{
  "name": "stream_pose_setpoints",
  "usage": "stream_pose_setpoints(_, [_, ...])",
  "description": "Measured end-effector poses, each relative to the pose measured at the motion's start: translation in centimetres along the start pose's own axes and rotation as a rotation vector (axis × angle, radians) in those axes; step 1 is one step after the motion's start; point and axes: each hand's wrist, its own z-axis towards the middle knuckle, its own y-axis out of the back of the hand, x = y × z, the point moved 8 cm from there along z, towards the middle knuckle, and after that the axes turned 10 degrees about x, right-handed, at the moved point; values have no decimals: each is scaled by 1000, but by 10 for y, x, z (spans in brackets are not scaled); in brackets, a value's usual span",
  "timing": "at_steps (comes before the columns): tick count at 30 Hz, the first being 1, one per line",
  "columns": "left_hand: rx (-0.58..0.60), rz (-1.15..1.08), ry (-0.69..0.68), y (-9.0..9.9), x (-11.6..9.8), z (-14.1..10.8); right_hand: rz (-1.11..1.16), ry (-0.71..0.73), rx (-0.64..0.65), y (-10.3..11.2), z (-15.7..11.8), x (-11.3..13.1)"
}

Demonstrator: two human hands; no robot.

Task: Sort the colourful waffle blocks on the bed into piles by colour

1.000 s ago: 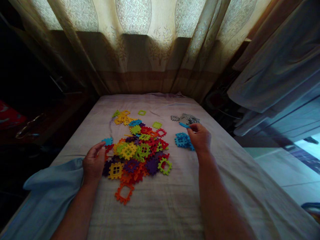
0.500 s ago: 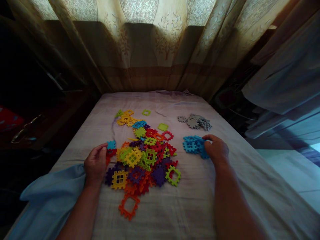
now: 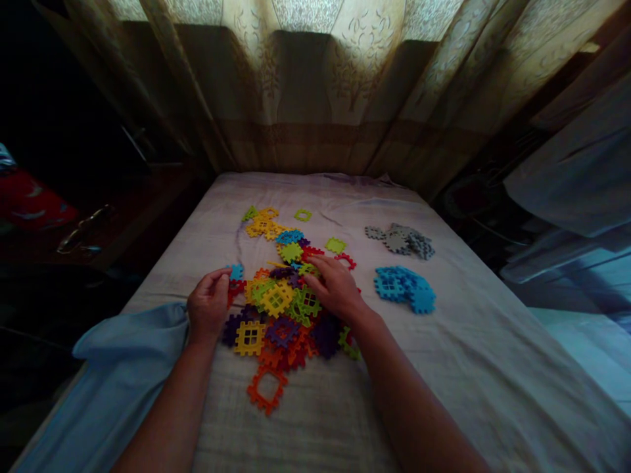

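Note:
At the left of a mixed pile of interlocking plastic tiles [image 3: 276,299], my left hand [image 3: 207,305] is closed, its thumb and fingertips pinching a small blue tile [image 3: 237,272]. Red tiles [image 3: 236,289] lie just under that one. My right hand [image 3: 335,286] reaches over the pile's right side, thumb apart from the fingers, fingertips at lime and red tiles. It covers part of the pile, and I see nothing held in it. Nearest me lies an orange frame tile [image 3: 253,391].
A heap of blue tiles [image 3: 407,289] lies to the right, with grey tiles [image 3: 401,240] behind it. Yellow tiles [image 3: 263,226] sit at the back left. Two loose lime tiles [image 3: 336,245] lie behind the pile. A patterned curtain [image 3: 305,98] hangs beyond the sheet-covered surface [image 3: 315,427].
My right hand has left the blue heap and moved left over the mixed pile. My left hand keeps its pinch on the blue tile. The whole view has shifted slightly.

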Motion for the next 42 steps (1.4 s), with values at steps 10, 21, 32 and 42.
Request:
stream_pose_setpoints(10, [-9, -49, 22, -3, -2, -1, -8, 102, 408, -12, -8, 46])
stream_pose_setpoints(21, [-18, -51, 34, -1, -1, -1, 435, -75, 130, 5, 2, -14])
stream_pose_setpoints(32, [-10, -32, 36, -2, 0, 1, -29, -236, 82, 16, 6, -46])
stream_pose_setpoints(42, [-4, -35, 42, -3, -8, -1, -236, -125, 270, -20, 34, 1])
